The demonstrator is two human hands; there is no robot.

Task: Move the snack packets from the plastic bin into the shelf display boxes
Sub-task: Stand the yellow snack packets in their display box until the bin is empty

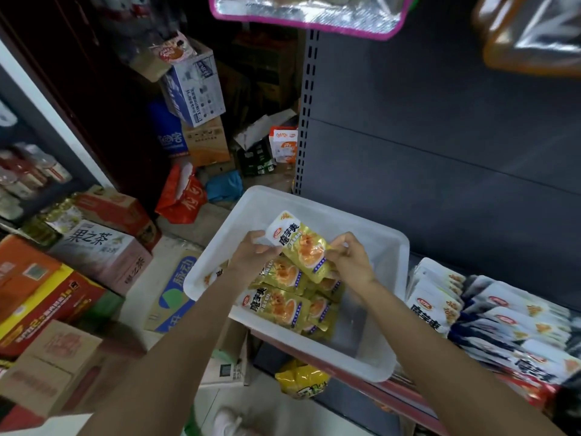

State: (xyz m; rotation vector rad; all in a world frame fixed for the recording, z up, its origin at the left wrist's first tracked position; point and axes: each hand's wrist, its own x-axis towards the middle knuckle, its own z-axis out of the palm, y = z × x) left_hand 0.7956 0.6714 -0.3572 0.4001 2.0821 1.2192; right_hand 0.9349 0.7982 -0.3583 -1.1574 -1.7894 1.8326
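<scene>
The plastic bin (371,234) at centre frame is translucent white plastic, smooth and faintly matt. The snack packets (279,303) inside it are glossy yellow film that catches the light, as is the raised packet (301,247) above them. At lower right, the white packets (490,313) in rows show a shiny printed film too. The shelf back panel (440,121) at upper right is dark matt metal, with a perforated metal upright (306,114) beside it. The cartons (56,369) at lower left are plain brown cardboard, dull and slightly rough. The bag (314,11) at top centre has crinkled silver foil.
</scene>
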